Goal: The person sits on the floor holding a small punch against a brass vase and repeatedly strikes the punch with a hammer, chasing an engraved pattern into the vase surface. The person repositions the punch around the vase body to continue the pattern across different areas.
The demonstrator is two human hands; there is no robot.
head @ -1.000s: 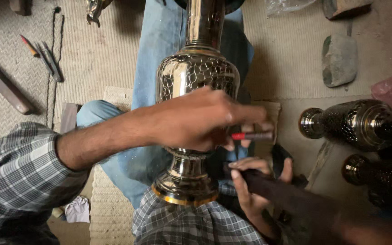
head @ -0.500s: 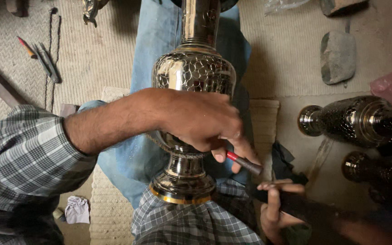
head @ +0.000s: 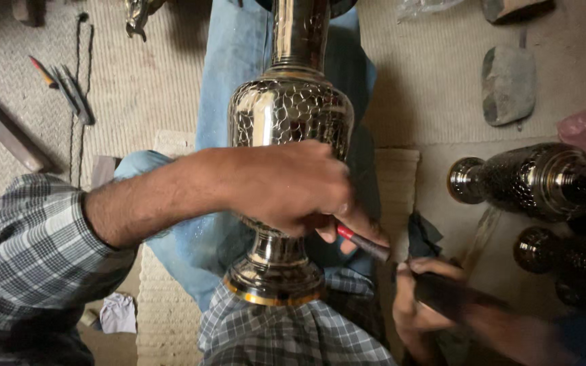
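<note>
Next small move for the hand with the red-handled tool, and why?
Probably set the tool tip back on the vase: the left hand drapes over its body, the red-handled tool points off its side, and the right hand grips a dark mallet-like tool just beside it.

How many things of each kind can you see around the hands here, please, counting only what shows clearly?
Metal vases: 3, one across the lap under the left hand, two dark ones at the right.
Grey stones: 1.
Red-handled tools: 1, in the left hand.
Dark tools: 1, in the right hand.
Thin tools on the mat: 3.
Total: 9.
</note>
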